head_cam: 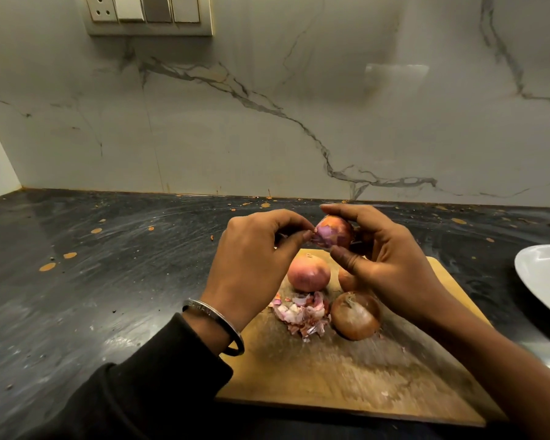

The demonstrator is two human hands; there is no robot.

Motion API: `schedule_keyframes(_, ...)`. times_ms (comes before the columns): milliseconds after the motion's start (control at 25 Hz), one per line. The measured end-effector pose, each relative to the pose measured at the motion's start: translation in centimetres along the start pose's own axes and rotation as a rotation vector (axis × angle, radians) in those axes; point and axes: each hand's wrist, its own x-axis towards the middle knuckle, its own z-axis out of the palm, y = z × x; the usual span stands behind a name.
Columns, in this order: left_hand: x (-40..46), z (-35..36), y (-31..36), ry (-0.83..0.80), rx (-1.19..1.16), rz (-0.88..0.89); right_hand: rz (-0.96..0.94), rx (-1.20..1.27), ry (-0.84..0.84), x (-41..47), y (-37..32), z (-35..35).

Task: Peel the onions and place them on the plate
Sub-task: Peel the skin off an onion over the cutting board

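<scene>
1. A dark stone counter (108, 281) runs below a marble-veined wall (267, 122), with a switch panel (148, 14) high at the left.
2. A worn wooden cutting board (346, 376) lies on the counter in front of the person, and the rim of a white plate (540, 274) shows at the right edge, well apart from the board's onions; nothing peeled is seen on it yet.
3. The left hand (251, 265), with a metal bangle (216, 325) at the wrist, pinches at the onion's left side, thumb and forefinger closed on what appears to be a flap of skin, though the fingertips blur there.
4. The right hand (388, 268) cups the half-peeled onion (334, 231) above the board's far end, fingers curled over its top and thumb pressed beneath.
5. Three unpeeled onions wait on the board: a pink one (308, 273), a brown one (356, 315), and a third (346, 279) mostly hidden behind the right thumb.
6. A heap of peelings (302, 312) sits between the pink and brown onions.
7. To finish this step cleanly, the right hand would likely do best holding firm and turning the onion as the left draws the papery skin off in long strips, dropping them over the heap rather than toward the plate.
</scene>
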Motion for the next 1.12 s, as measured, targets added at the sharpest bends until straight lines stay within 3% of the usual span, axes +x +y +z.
schedule_keyframes(360, -0.11, 0.1, -0.06, -0.109, 0.145, 0.017, 0.008, -0.06, -0.021, -0.32, -0.29, 0.24)
schedule_keyframes(640, 0.14, -0.03, -0.03, -0.134, -0.016, -0.081, 0.012, -0.05, -0.036, -0.3, -0.5, 0.04)
schedule_keyframes(920, 0.24, -0.66, 0.03, -0.255, -0.029, -0.107, -0.005, -0.047, -0.072, -0.28, 0.0, -0.07)
schedule_keyframes(1120, -0.13, -0.47, 0.42, -0.179, 0.002, -0.032, -0.024, -0.033, -0.05, -0.23, -0.04, -0.05)
